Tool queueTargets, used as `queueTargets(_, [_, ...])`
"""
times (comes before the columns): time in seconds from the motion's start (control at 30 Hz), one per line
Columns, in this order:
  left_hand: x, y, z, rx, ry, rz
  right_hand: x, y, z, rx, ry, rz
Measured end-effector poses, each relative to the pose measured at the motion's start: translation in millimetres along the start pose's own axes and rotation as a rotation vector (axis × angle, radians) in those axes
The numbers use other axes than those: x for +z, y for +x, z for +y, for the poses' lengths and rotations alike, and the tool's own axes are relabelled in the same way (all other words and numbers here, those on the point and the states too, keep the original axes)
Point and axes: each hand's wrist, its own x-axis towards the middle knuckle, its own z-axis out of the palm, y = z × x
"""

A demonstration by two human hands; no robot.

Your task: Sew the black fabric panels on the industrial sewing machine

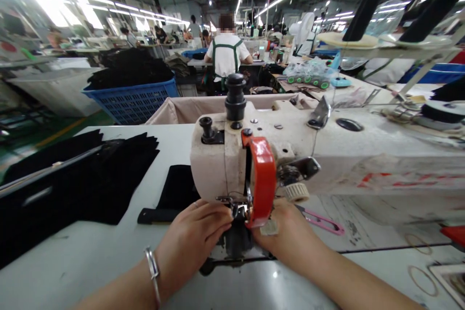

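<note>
A white sewing machine (218, 155) with an orange guard (264, 179) stands in front of me. My left hand (198, 232) is at the left of the needle area, its fingers pressed together with the tips by the metal foot (240, 209); what they hold, if anything, is too small to name. My right hand (285, 232) rests at the right of the foot, partly behind the guard, and its fingertips are hidden. Black fabric (178, 184) lies behind my left hand, beside a dark flat strip (156, 216) on the table (145, 261).
Stacked black fabric pieces (119, 179) lie on the left. A blue basket (134, 101) of dark cloth stands beyond. Pink thread snips (325, 223) lie right of my right hand. Black thread cones (368, 7) stand at upper right. A person (225, 55) sits ahead, facing away.
</note>
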Motion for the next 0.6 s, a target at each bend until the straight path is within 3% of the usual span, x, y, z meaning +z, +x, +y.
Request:
queueTargets(0.1, [-3.2, 2, 3, 0.034, -0.012, -0.043, -5, -2, -6, -0.001, 0.003, -0.014])
queueTargets(0.3, [-4.0, -1, 3, 0.024, -0.030, -0.101, -4, -7, -13, -0.111, -0.052, 0.148])
queueTargets(0.47, [0.0, -2, 0, 0.021, -0.008, -0.170, 5, -8, -10, -0.120, -0.056, 0.116])
queueTargets(0.6, [0.0, 1, 0, 0.050, -0.004, -0.148, 5, -8, -11, -0.059, -0.033, 0.082])
